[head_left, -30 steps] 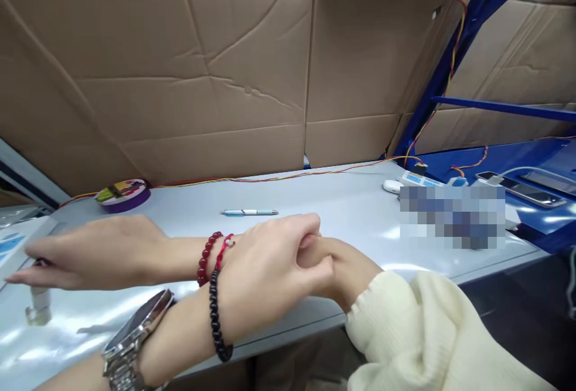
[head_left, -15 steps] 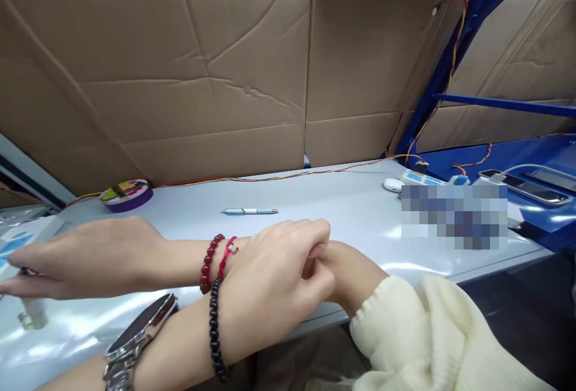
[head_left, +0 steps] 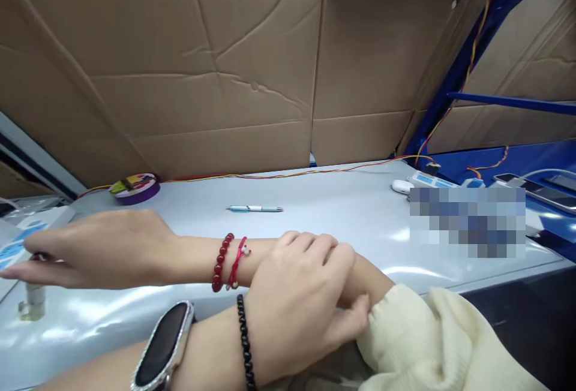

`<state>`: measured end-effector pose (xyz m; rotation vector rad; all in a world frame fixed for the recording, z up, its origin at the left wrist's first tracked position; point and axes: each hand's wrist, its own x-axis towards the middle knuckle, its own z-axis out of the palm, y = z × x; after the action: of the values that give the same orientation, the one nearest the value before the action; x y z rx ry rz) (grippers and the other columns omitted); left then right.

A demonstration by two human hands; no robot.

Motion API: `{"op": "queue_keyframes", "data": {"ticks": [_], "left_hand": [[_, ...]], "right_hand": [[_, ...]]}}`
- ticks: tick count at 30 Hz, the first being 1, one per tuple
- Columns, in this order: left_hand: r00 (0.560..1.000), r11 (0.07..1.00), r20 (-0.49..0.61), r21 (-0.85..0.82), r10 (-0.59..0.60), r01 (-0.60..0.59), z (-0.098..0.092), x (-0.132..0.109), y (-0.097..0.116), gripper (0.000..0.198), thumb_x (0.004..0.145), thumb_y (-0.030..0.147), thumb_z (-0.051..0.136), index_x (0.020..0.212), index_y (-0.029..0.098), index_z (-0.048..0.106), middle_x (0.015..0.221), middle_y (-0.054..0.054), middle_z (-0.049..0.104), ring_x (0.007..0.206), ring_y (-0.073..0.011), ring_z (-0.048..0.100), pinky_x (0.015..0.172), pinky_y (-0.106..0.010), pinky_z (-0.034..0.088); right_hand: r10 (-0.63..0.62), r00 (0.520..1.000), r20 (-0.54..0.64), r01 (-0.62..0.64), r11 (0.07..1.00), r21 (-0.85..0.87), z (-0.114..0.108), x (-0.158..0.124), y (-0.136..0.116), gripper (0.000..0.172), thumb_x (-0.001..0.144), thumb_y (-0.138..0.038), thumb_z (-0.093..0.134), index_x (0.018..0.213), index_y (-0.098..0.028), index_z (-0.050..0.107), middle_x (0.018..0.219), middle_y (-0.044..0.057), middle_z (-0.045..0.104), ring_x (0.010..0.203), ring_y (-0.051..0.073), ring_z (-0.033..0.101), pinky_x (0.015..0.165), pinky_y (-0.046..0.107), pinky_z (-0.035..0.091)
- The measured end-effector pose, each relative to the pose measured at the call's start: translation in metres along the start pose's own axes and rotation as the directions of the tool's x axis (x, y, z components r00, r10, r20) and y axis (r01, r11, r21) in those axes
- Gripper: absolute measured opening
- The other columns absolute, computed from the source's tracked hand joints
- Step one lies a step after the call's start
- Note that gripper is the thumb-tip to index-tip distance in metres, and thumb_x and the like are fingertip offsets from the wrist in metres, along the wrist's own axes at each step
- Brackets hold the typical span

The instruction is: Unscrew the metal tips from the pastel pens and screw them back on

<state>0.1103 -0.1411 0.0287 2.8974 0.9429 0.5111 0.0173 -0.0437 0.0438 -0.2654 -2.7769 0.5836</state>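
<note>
From the right, my right arm stretches across the view, its cream knit sleeve (head_left: 414,331) pushed up the forearm. At the far left my right hand (head_left: 103,250) is closed around the top of a small clear bottle (head_left: 33,302); its upper part is hidden by the fingers. My left hand (head_left: 301,301) lies curled over my right forearm (head_left: 369,271), thumb touching near the sleeve cuff. A red bead bracelet (head_left: 221,262) and a red cord bracelet (head_left: 237,265) circle my right wrist. My left wrist carries a watch (head_left: 162,346) and a black bead bracelet (head_left: 245,343).
A pen (head_left: 255,208) lies on the light table (head_left: 342,199). A purple-edged round box (head_left: 135,189) stands at back left. Red-yellow wires run along the cardboard wall (head_left: 252,115). A power strip (head_left: 434,180), a blurred-out patch and phones are at right, beside a blue frame (head_left: 454,97).
My left hand has slid right along my right forearm, and its thumb now reaches the sleeve cuff. The watch face has turned more into view. The view has shifted slightly.
</note>
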Motion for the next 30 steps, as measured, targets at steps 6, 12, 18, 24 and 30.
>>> {"op": "queue_keyframes", "data": {"ticks": [6,12,18,24,30], "left_hand": [[0.999,0.999,-0.039,-0.036,0.000,-0.002,0.009,-0.004,-0.001,0.015,0.079,0.013,0.055,0.070,0.019,0.044,0.073,0.001,0.057,0.069,-0.0176,0.054,0.064,-0.031,0.040],[1.000,0.999,0.005,-0.050,-0.011,0.011,0.010,-0.015,-0.005,0.012,0.071,0.009,0.050,0.078,0.019,0.049,0.074,0.001,0.062,0.068,-0.0181,0.057,0.065,-0.032,0.042],[0.937,0.903,-0.075,0.305,0.340,-0.303,0.043,-0.027,0.009,0.047,0.093,0.038,0.036,0.135,0.016,0.039,0.136,-0.009,0.046,0.123,-0.0288,0.039,0.096,-0.043,0.034],[0.901,0.767,-0.089,0.564,0.425,-0.306,0.050,-0.045,0.006,0.039,0.097,0.027,0.035,0.134,0.019,0.045,0.140,-0.003,0.042,0.129,-0.0216,0.032,0.103,-0.036,0.027],[0.945,0.719,-0.082,0.671,0.315,-0.182,0.020,-0.073,-0.013,0.045,0.095,0.015,0.027,0.138,0.016,0.039,0.146,-0.006,0.031,0.133,-0.0238,0.027,0.111,-0.048,0.008]], "right_hand": [[0.016,0.995,-0.095,-0.016,1.000,0.008,0.014,-0.011,-0.009,0.048,0.083,-0.070,0.023,0.068,-0.025,0.031,0.075,-0.005,0.049,0.069,0.016,0.049,0.047,0.022,0.030],[-0.020,0.992,-0.121,0.021,1.000,0.012,0.028,-0.006,-0.009,0.047,0.085,-0.067,0.025,0.070,-0.024,0.038,0.077,-0.006,0.051,0.071,0.013,0.051,0.042,0.021,0.025],[0.078,0.965,-0.252,-0.115,0.984,-0.135,0.044,-0.011,-0.025,0.028,0.091,-0.042,0.042,0.072,-0.022,0.049,0.065,-0.013,0.045,0.062,0.005,0.049,0.043,0.019,0.017],[0.072,0.906,-0.418,-0.164,0.968,-0.188,0.036,-0.028,-0.041,0.029,0.092,-0.045,0.040,0.078,-0.023,0.052,0.068,-0.013,0.046,0.065,0.004,0.048,0.042,0.020,0.015],[0.030,0.775,-0.632,-0.197,0.961,-0.195,0.000,-0.062,-0.033,0.032,0.088,-0.042,0.049,0.065,-0.020,0.049,0.061,-0.010,0.038,0.062,0.005,0.042,0.049,0.018,0.018]]}}
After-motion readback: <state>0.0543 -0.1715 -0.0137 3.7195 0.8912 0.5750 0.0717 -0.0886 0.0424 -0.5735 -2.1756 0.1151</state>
